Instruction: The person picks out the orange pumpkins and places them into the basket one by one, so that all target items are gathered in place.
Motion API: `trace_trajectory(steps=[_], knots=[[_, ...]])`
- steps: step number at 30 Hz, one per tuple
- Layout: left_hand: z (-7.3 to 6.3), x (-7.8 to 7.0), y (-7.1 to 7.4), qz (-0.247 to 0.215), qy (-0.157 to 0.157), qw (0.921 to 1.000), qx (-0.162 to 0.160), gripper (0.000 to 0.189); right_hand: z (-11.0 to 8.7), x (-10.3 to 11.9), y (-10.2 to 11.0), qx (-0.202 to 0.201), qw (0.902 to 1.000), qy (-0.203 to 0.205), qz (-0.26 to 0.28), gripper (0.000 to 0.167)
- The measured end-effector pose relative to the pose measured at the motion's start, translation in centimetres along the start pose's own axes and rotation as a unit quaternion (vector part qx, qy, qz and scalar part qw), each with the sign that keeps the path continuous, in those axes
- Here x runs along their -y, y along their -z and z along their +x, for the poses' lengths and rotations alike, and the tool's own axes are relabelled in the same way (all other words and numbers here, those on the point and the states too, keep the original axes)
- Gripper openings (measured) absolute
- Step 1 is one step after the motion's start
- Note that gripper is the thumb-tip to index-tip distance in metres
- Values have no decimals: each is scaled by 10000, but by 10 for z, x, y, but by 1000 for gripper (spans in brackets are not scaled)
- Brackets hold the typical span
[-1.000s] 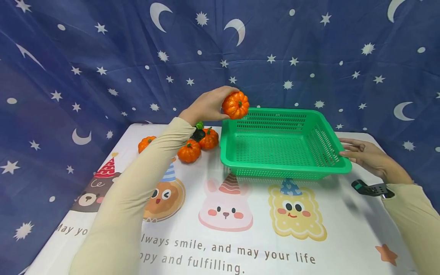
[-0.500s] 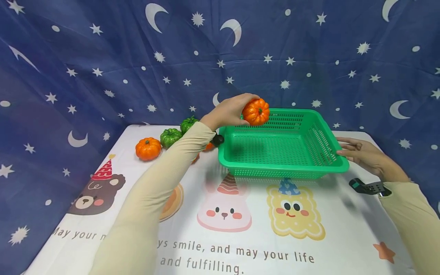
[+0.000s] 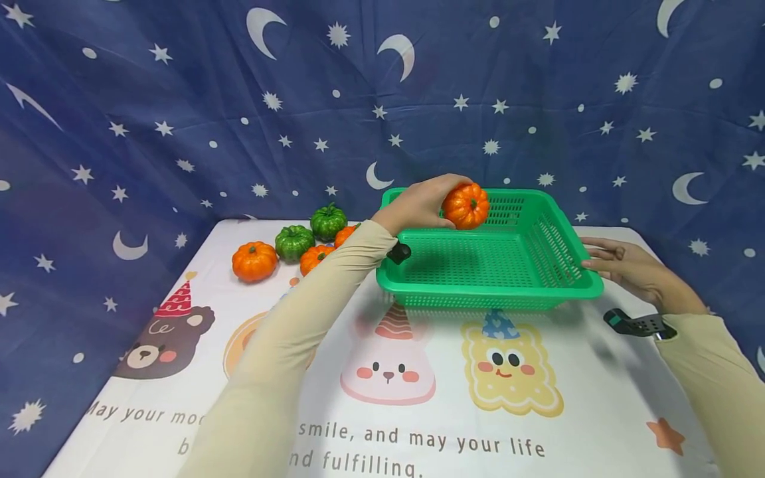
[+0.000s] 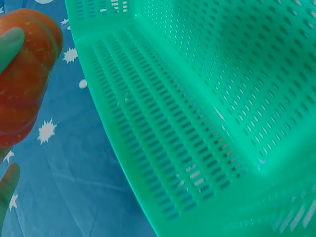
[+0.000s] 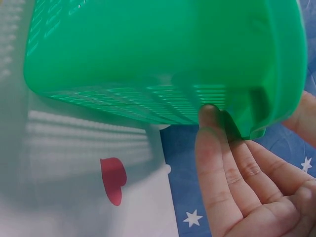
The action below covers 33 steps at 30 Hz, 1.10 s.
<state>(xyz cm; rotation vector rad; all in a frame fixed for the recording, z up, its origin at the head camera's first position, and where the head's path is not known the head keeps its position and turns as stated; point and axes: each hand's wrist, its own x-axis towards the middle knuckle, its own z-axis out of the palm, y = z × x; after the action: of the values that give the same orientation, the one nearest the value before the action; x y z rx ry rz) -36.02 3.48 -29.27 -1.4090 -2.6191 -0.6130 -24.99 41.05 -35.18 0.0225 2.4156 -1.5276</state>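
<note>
My left hand (image 3: 421,201) grips a small orange pumpkin (image 3: 466,206) by its side, above the rear part of a green plastic basket (image 3: 490,292). In the left wrist view the pumpkin (image 4: 27,74) shows at the left edge, beyond the basket's slotted wall (image 4: 163,138). At the basket's right end, my right hand (image 3: 636,269) holds the rim between thumb and fingers. The right wrist view has the fingers (image 5: 212,163) against the outer slotted wall, with the thumb partly hidden behind the rim (image 5: 289,59). The basket's visible floor is bare.
Left of the basket sit two green pumpkins (image 3: 295,243) and several orange pumpkins (image 3: 254,261), some partly behind my left sleeve (image 3: 299,325). A white printed cloth (image 3: 442,425) covers the table. A blue star-patterned curtain (image 3: 335,86) hangs close behind the basket.
My left hand has carried the orange pumpkin rightward and lower, from the basket's left rear corner to above its rear part. The right hand keeps its hold on the rim.
</note>
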Motion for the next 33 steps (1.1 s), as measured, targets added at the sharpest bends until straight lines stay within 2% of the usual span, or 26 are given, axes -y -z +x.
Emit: trace_trajectory(steps=[15,25,33], knots=[[27,-15,-29,-88,-120,9992,380,80,-3,-2,2,9,10000,43,59,72],[41,-21,-45,-32,-242,9982,550,79,-1,0,1,-48,10000,7,24,78],[52,-32,-56,-101,-294,9968,733,79,0,0,1,-29,10000,11,64,80]])
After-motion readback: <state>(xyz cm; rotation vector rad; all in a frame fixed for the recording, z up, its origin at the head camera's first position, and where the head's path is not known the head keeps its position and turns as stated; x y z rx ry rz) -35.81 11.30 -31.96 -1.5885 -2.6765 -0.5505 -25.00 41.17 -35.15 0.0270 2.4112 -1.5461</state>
